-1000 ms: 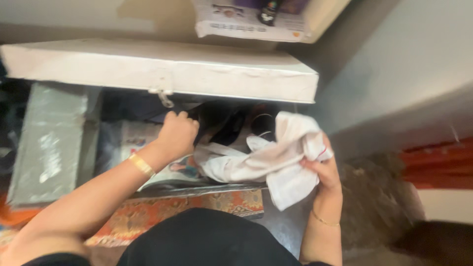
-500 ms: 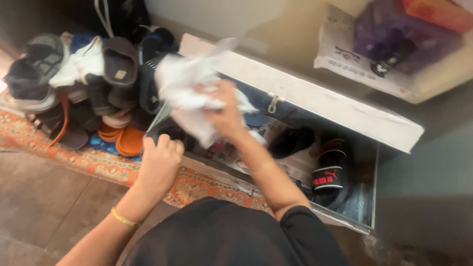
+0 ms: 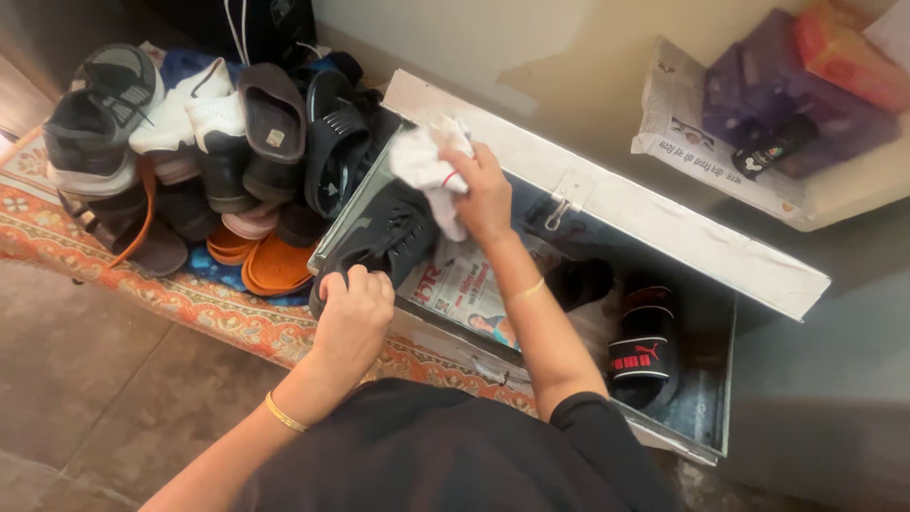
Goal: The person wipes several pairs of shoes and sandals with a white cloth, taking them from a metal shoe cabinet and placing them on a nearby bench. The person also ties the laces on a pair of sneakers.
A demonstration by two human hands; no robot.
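Observation:
My left hand (image 3: 354,311) grips the near end of a black lace-up shoe (image 3: 391,237) that rests on the left end of an open grey metal trunk (image 3: 684,444). My right hand (image 3: 485,192) is above the shoe's far end, closed on a bunched white cloth (image 3: 428,163). The cloth is next to the shoe's upper; I cannot tell whether they touch. Newspaper (image 3: 463,284) lines the trunk floor under my right forearm.
Inside the trunk lie a black slide sandal (image 3: 645,353) and another dark shoe (image 3: 580,281). The trunk lid (image 3: 664,226) leans open against the wall. A pile of shoes and sandals (image 3: 213,142) sits on an orange patterned rug (image 3: 180,301) at the left. A shelf with a purple box (image 3: 758,90) is at the right.
The view swung left. My right hand carried the cloth from the trunk's right side to its left end and bunched it. My left hand now grips the black shoe.

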